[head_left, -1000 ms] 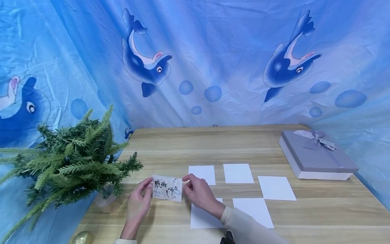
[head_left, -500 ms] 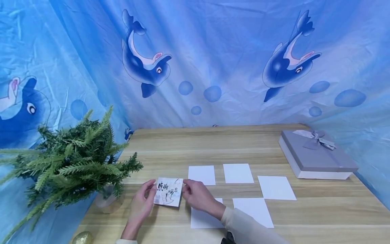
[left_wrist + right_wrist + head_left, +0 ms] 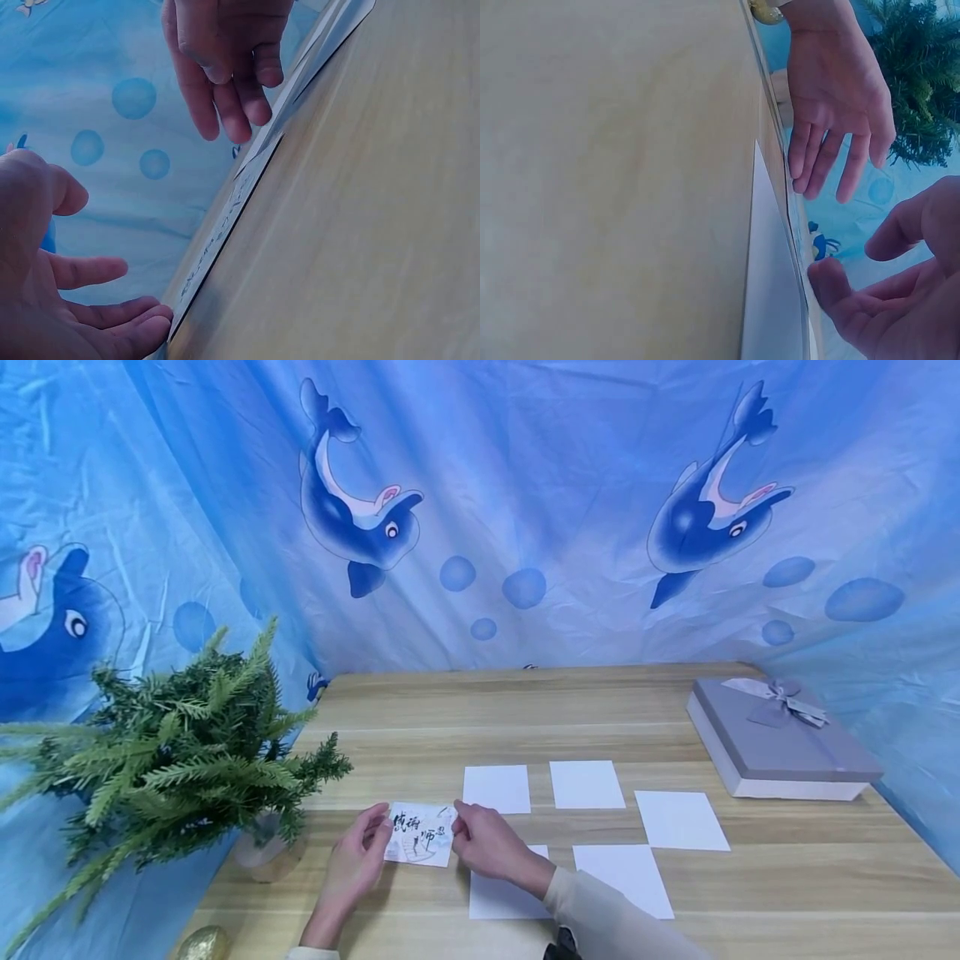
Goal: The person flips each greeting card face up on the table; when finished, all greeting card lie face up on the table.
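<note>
A small card point(image 3: 420, 835) with black brush-style characters and a boat drawing lies face up on the wooden table, between both hands in the head view. At its left edge is my left hand point(image 3: 352, 858); in the left wrist view its extended fingertips touch the end of the card point(image 3: 221, 240), with the thumb raised apart. My right hand point(image 3: 495, 845) is at the opposite edge, its fingers bent loosely. The right wrist view shows thumb and forefinger of the right hand point(image 3: 900, 292) spread apart, nothing pinched between them.
Several white square sheets point(image 3: 587, 785) lie to the right, one partly under the right forearm. A grey lidded gift box point(image 3: 787, 735) with a bow stands at the back right. Left are a potted artificial fir point(image 3: 195, 752) and a gold ball point(image 3: 204, 943). A dolphin-print curtain point(image 3: 570, 485) hangs behind.
The card has shifted right and nearer to me, and its angle has changed slightly. Both hands have moved a little with it, staying at its two sides.
</note>
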The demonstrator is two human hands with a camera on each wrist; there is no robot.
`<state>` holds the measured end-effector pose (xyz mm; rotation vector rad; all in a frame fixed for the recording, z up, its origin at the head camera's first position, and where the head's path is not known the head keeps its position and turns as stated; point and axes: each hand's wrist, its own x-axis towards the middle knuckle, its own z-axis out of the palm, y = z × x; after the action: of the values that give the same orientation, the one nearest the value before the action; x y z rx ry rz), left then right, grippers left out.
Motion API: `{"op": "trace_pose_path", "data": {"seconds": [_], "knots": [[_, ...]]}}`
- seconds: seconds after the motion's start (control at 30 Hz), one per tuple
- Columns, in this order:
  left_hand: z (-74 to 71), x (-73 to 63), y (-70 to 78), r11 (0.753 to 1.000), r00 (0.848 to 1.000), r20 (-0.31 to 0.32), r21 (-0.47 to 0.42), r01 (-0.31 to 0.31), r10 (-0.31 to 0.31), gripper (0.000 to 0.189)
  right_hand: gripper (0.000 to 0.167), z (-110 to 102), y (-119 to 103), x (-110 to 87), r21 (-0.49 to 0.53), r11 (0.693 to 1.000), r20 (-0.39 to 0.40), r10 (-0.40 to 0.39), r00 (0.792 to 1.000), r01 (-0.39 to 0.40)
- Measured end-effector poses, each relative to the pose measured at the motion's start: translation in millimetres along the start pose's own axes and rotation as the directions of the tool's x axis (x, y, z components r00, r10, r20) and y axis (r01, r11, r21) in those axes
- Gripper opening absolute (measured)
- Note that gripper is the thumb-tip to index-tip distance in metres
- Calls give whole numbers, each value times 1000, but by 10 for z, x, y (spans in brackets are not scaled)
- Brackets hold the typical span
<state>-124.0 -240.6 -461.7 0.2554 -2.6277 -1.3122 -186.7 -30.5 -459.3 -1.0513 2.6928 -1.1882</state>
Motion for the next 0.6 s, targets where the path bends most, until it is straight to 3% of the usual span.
{"op": "trace_pose_path", "data": {"seconds": [0.6], "knots": [[15,-5,23,1000,1000,-11,-5,-13,13,42,55,-9,-43,-43,26,997,78,76,994,-78]]}}
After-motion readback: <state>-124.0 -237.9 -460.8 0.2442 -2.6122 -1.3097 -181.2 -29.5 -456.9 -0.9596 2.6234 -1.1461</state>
